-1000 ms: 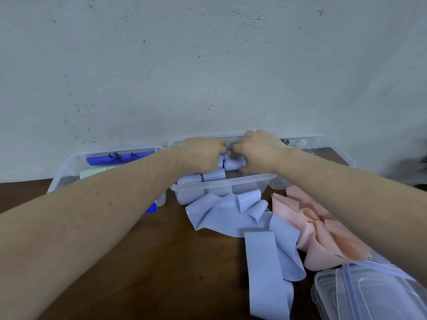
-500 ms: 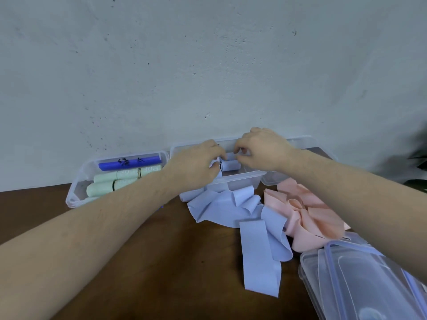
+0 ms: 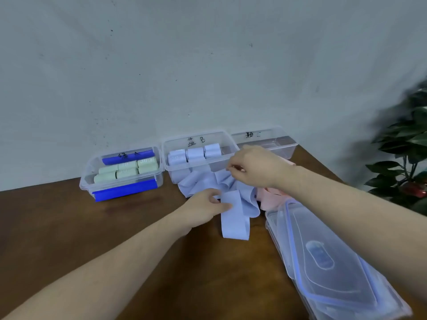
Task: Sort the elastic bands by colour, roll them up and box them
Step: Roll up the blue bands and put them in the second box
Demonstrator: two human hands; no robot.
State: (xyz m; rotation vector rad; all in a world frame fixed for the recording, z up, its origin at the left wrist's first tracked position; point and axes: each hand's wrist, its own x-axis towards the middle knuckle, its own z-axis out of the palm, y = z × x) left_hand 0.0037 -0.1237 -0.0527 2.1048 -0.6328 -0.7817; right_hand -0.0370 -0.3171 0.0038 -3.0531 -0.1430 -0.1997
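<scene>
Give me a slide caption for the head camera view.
Left hand and right hand pick up loose pale blue elastic band before clear plastic middle box holding three blue rolls.

Loose blue bands (image 3: pixel 233 204) heaped before middle box (image 3: pixel 198 168), apparently holding three rolls (image 3: pixel 195 154).

Speckled pale wall (image 3: pixel 208 65), brown wooden table (image 3: pixel 69 227), leafy plant (image 3: pixel 406 158) right.

Lid stack (image 3: pixel 328 262) blocks right; table (image 3: pixel 104 232) left open.
</scene>
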